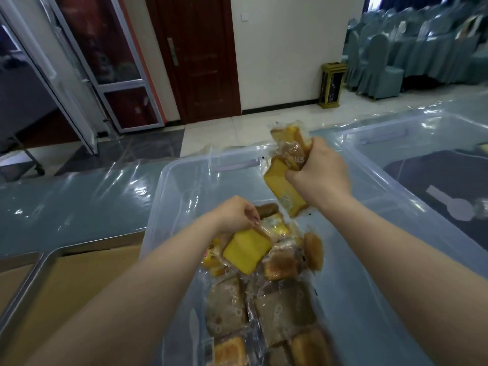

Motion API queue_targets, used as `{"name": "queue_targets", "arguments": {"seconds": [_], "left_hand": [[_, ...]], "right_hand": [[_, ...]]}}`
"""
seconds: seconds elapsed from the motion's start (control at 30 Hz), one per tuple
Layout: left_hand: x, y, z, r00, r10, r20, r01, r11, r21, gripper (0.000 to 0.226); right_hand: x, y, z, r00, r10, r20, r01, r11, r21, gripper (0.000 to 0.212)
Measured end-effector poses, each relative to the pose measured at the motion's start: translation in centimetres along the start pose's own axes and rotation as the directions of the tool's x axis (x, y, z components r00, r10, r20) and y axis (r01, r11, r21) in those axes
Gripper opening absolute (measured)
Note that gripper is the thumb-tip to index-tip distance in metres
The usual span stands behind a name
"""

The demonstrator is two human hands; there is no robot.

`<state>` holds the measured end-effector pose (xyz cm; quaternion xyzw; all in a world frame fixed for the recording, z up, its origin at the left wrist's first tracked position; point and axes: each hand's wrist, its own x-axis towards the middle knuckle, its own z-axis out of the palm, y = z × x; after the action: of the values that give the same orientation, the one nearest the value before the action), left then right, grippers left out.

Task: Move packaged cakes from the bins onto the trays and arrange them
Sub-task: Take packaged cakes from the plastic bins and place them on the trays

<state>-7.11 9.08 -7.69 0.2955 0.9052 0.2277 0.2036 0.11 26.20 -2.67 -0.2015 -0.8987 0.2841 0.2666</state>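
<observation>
Right hand (318,170) fist-closed round bundle of clear-wrapped yellow cake slices (284,186), raised over translucent plastic bin (182,170). Left hand (233,215) lower, fingertips pinching wrapper edge of square yellow cake packet (247,250). Beneath both forearms, pile of wrapped brown and yellow cakes (280,302) on bin floor. Second translucent bin (390,133) right of right hand. Metal-rimmed tray (29,286) left of left forearm.

Bare left hand (232,215), bare right hand (320,170), both forearms (148,286) uncovered down to the lower edge of view
</observation>
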Motion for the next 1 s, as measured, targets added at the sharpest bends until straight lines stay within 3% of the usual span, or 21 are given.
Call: {"name": "queue_targets", "arguments": {"seconds": [0.2, 0.37, 0.43, 0.6, 0.8, 0.9, 1.0], "left_hand": [[5.0, -1.5, 5.1, 0.999, -0.049, 0.020, 0.049, 0.999, 0.019, 0.024], [6.5, -3.5, 7.2, 0.983, -0.125, 0.133, 0.121, 0.992, 0.037, 0.065], [6.5, -4.0, 7.8, 0.984, -0.131, 0.119, 0.121, 0.988, 0.093, 0.070], [7.0, -3.7, 7.5, 0.985, -0.162, 0.052, 0.149, 0.970, 0.192, 0.065], [5.4, -2.8, 6.6, 0.984, -0.174, -0.035, 0.176, 0.977, 0.119, 0.005], [4.0, -1.9, 5.4, 0.981, -0.162, -0.107, 0.174, 0.979, 0.105, 0.006], [2.6, -0.8, 2.8, 0.969, -0.171, -0.181, 0.166, 0.985, -0.040, 0.013]], "right_hand": [[0.5, 0.7, 0.7, 0.999, 0.020, 0.035, -0.018, 0.998, -0.058, 0.041], [0.6, 0.8, 1.0, 0.998, -0.007, 0.055, 0.012, 0.995, -0.095, 0.039], [0.6, 0.9, 1.1, 0.998, -0.021, 0.062, 0.028, 0.993, -0.112, 0.038], [0.5, 0.9, 1.3, 0.997, -0.039, 0.072, 0.049, 0.987, -0.153, 0.037], [-0.2, 0.4, 1.5, 0.992, -0.070, 0.103, 0.090, 0.975, -0.204, 0.034], [-0.6, 0.0, 1.5, 0.989, -0.070, 0.130, 0.096, 0.975, -0.200, 0.032], [-0.9, -0.9, 1.0, 0.988, -0.031, 0.153, 0.054, 0.988, -0.147, 0.030]]}}
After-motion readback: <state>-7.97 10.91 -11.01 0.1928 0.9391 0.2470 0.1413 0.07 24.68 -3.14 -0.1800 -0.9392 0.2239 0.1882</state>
